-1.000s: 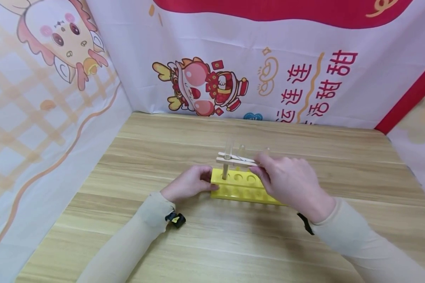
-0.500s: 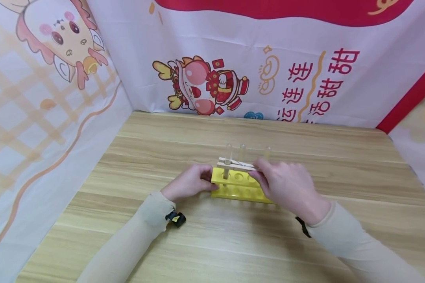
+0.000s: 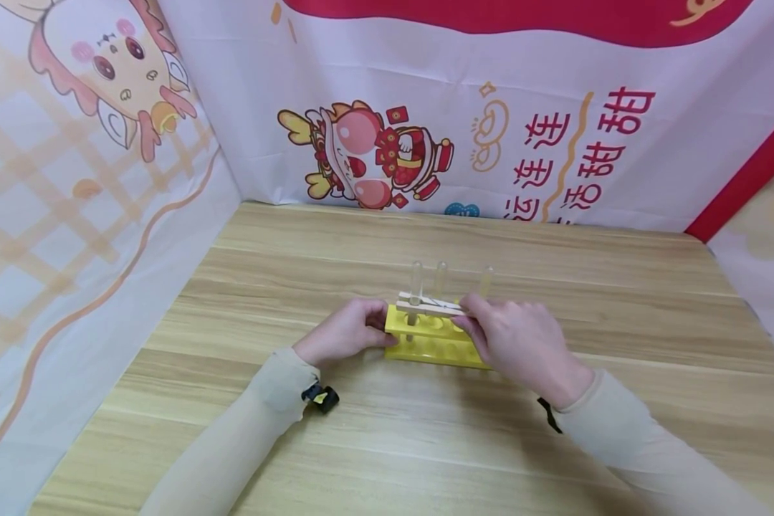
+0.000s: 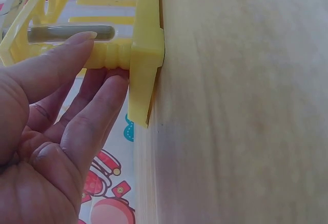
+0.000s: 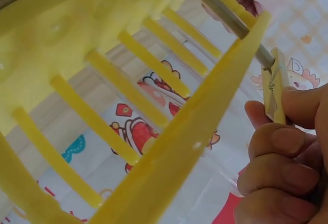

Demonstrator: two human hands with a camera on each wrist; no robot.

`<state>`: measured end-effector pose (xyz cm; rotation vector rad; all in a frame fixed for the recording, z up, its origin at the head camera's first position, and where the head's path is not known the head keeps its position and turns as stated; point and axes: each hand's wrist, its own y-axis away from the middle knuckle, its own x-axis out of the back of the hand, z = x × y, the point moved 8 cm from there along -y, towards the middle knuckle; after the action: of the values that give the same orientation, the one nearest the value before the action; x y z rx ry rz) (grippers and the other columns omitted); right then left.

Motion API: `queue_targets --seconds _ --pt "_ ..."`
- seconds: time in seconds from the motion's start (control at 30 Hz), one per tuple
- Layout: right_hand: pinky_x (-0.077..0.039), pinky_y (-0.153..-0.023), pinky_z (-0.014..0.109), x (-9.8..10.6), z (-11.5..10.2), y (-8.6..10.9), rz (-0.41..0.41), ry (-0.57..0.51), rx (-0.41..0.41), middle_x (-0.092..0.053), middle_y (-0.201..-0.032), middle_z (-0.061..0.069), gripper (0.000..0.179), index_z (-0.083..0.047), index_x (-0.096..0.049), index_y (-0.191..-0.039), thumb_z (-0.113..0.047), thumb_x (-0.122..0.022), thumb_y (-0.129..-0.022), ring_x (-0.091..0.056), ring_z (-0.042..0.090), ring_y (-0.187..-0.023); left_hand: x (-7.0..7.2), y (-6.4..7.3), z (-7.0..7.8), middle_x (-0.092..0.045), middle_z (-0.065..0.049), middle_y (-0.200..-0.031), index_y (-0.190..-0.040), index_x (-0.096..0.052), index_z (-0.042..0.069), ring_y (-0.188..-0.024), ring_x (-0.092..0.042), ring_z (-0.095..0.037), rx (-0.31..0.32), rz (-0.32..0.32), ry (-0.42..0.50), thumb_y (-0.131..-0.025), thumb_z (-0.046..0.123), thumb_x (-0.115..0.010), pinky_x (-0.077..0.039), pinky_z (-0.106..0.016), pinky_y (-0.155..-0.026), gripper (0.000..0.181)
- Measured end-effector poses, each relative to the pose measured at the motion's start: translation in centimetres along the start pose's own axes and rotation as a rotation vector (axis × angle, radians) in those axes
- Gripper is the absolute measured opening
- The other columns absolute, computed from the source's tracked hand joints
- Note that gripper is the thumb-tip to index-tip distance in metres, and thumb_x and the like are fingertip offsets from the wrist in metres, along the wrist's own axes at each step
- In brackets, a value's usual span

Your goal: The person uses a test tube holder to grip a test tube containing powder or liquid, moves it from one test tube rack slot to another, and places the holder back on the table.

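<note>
A yellow test tube rack [image 3: 441, 352] stands on the table, its left end post gripped between thumb and fingers of my left hand [image 3: 347, 334]. My right hand [image 3: 522, 342] pinches a wooden test tube clamp [image 3: 426, 307] above the rack. The clamp's jaws close around a glass test tube [image 3: 416, 276], upright in the leftmost hole. Greyish-brown contents fill the tube's lower part, and its rounded bottom [image 4: 105, 33] shows near the rack's base in the left wrist view. The right wrist view shows the clamp [image 5: 271, 93] between thumb and curled fingers. My right hand hides the rack's right end.
Two more glass tubes, one near the middle [image 3: 441, 274] and one farther right [image 3: 486, 278], stand with rounded ends up behind the rack's holes. Yellow pegs [image 5: 115, 83] line the rack. A printed cloth [image 3: 374, 64] hangs along the back edge of the wooden table [image 3: 387, 444].
My right hand has lowered the clamp and the test tube farther down through the leftmost hole. My left hand has stayed at the rack's end.
</note>
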<state>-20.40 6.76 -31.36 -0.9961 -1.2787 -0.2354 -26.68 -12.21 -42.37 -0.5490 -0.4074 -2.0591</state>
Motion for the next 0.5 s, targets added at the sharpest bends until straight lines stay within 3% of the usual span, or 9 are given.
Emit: queue_targets --seconds 0.5 --pt "-0.028 -0.033 0.031 -0.86 0.32 0.26 0.002 0.015 0.013 -0.051 -0.058 -0.004 0.019 -0.012 -0.061 -0.091 -0.029 -0.069 -0.093 -0.042 0.012 -0.042 -0.04 -0.03 -0.03 -0.071 0.006 -0.095 -0.102 -0.070 0.012 -0.090 -0.066 -0.012 0.001 -0.003 -0.006 -0.082 0.008 -0.081 -0.052 -0.032 -0.088 0.023"
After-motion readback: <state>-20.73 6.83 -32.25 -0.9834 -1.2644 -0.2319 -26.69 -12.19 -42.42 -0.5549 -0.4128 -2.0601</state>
